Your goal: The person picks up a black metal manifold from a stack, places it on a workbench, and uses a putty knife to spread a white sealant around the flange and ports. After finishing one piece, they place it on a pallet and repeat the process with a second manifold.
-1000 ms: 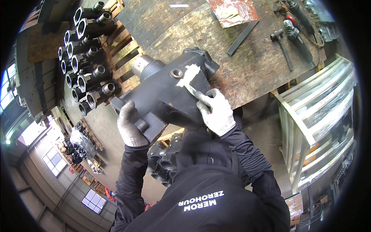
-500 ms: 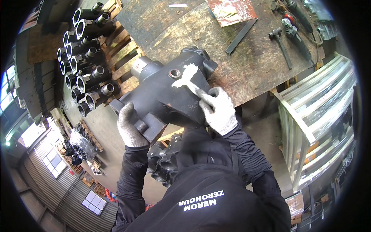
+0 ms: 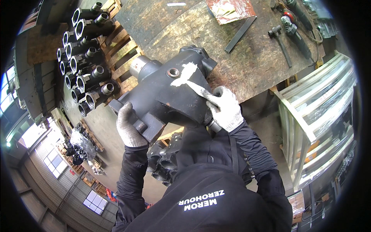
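A big black metal casting [image 3: 154, 92] lies tilted across the table's near edge. Its bare metal pipe end [image 3: 140, 66] points up left, and a threaded round hole [image 3: 172, 72] is on top. White putty [image 3: 188, 73] is smeared next to that hole. My left hand [image 3: 130, 125], in a pale knit glove, is closed around a lug at the casting's lower left end. Gloved too, my right hand [image 3: 226, 108] pinches a narrow white-smeared spreader [image 3: 196, 87], its tip at the putty's lower edge. The fingers partly hide this tool.
On the wooden table [image 3: 174, 31] lie a putty-smeared reddish board [image 3: 228, 9], a dark metal bar [image 3: 240, 34], a hammer [image 3: 281, 46] and an angle grinder [image 3: 296, 38]. Several similar castings [image 3: 87, 62] stand on a pallet at left. A plastic-wrapped pale frame [image 3: 309, 116] stands at right.
My right hand has shifted slightly right, and more of the white-smeared spreader shows. My left hand keeps its hold on the casting, which has barely moved.
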